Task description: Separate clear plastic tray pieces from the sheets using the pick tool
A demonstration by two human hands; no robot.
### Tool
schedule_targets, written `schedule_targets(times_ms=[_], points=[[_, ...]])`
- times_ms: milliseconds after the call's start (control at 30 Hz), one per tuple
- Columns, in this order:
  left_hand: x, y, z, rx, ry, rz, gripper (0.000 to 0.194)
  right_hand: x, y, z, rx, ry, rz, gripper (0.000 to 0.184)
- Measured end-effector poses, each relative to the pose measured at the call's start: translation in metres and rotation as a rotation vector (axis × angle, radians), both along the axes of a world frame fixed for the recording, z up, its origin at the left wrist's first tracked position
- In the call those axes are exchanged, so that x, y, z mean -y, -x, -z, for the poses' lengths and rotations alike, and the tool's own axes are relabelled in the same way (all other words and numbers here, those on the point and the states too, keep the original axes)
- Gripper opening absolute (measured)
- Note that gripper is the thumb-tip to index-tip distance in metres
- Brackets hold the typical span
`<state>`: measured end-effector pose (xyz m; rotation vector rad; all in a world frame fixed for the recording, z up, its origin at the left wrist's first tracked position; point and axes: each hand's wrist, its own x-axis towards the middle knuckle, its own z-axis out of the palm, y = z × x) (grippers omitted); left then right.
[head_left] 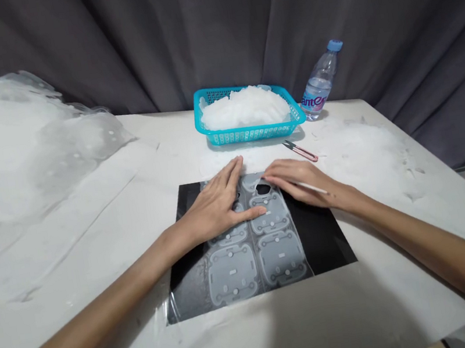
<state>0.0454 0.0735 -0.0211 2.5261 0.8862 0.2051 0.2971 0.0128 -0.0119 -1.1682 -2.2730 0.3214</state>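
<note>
Fingers of the left hand (218, 207) lie spread and flat, thumb held out wide, over a translucent grey film sheet printed with rounded panels (281, 255); those of the right hand (265, 177) are narrowed in a pinch on a slim white stick-like tool (313, 187), whose tip end is hidden among them. The film sheet lies directly under the left fingers, on a black rectangular mat (319, 234) that shows bare below the right wrist.

Just beside the right fingertips, a dark opening (263, 188) shows in the upper panel of the right-hand column, with a pale flap of film next to it; that panel looks partly worked, and a small dark spot by the left fingers may be a similar gap, though the hand covers too much to tell. Nearer the wearer than both hands, the two lowest panels look whole; the work seems well short of finished on this sheet.

Beyond the fingers stands a turquoise perforated plastic basket (253, 134) heaped with white film pieces (244, 108); pink-handled metal snips (302, 152) lie between it and the right hand.
</note>
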Motion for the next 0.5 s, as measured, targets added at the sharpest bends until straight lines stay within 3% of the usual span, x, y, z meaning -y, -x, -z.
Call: schedule_targets(times_ms=[133,200,367,433,500], points=[[0.0,0.0,-0.002,-0.075,0.029,-0.007,0.122,-0.028,-0.011,0.003,-0.234,0.03,0.329,0.028],[-0.001,0.0,-0.001,-0.076,0.031,-0.008,0.122,-0.039,-0.019,0.006,-0.308,0.03,0.406,0.029],[0.004,0.002,-0.001,0.049,-0.007,-0.045,0.121,-0.037,-0.024,-0.001,-0.422,0.056,0.375,0.03],[0.008,0.002,-0.006,0.175,-0.076,-0.137,0.106,-0.024,-0.015,-0.009,-0.413,0.064,0.317,0.028],[0.012,0.0,-0.015,0.266,-0.055,-0.262,0.077,-0.01,-0.004,-0.019,-0.385,0.072,0.239,0.025]])
